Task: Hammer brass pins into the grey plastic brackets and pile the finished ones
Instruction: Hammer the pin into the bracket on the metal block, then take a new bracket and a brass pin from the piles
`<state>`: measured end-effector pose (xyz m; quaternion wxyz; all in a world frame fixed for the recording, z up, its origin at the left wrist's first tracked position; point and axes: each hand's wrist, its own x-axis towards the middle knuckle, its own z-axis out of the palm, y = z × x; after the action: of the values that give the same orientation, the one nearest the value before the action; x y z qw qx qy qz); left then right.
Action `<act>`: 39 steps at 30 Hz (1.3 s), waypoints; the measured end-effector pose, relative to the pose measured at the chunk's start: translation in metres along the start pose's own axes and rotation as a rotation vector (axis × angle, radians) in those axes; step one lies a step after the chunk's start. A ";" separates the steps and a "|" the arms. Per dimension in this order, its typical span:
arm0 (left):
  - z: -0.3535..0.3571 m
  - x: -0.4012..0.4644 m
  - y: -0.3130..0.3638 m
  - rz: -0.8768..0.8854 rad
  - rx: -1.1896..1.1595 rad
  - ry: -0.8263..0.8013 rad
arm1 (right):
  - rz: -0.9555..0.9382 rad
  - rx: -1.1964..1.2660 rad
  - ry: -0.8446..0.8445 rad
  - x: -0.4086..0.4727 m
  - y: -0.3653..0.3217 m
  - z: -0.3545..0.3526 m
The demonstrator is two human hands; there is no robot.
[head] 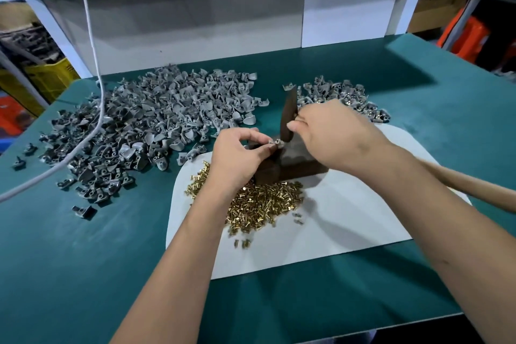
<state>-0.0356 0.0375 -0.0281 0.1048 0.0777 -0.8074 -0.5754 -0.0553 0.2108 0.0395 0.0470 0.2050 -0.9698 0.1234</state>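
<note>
Head view, looking down on a green worktop with a white sheet laid on it. Person's two bare forearms reach in from the near edge.

Left hand: fingers pinched shut around a small grey bracket, holding it on top of a dark block that sits on the far part of the white sheet. Whether a pin is already seated in that bracket is too small to tell.

Right hand: grip closed around the hammer, choked up close to its dark head. The head stands nearly upright, its lower end just beside the held bracket. The wooden handle runs out to the right beneath the right forearm.

Brass pins: loose heap on the white sheet, just in front of the block, partly under the left wrist. A few strays lie nearer the sheet's front edge.

Large pile of grey brackets spreads across the worktop to the left of the block. A smaller pile lies behind the right hand, partly hidden by it.

White cable hangs down at left and trails across the big pile.
</note>
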 end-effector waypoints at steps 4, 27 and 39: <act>0.002 0.000 0.000 -0.020 -0.070 -0.019 | 0.062 0.115 0.125 -0.001 0.031 -0.007; 0.003 -0.009 0.009 -0.028 -0.133 -0.055 | -0.187 0.260 0.127 -0.004 0.035 0.017; 0.000 -0.002 0.002 0.100 -0.111 0.063 | -0.333 0.270 0.379 0.013 0.030 0.046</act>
<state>-0.0339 0.0384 -0.0263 0.1627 0.0495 -0.7735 -0.6105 -0.0811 0.2209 -0.0096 0.2193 0.3392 -0.8716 0.2780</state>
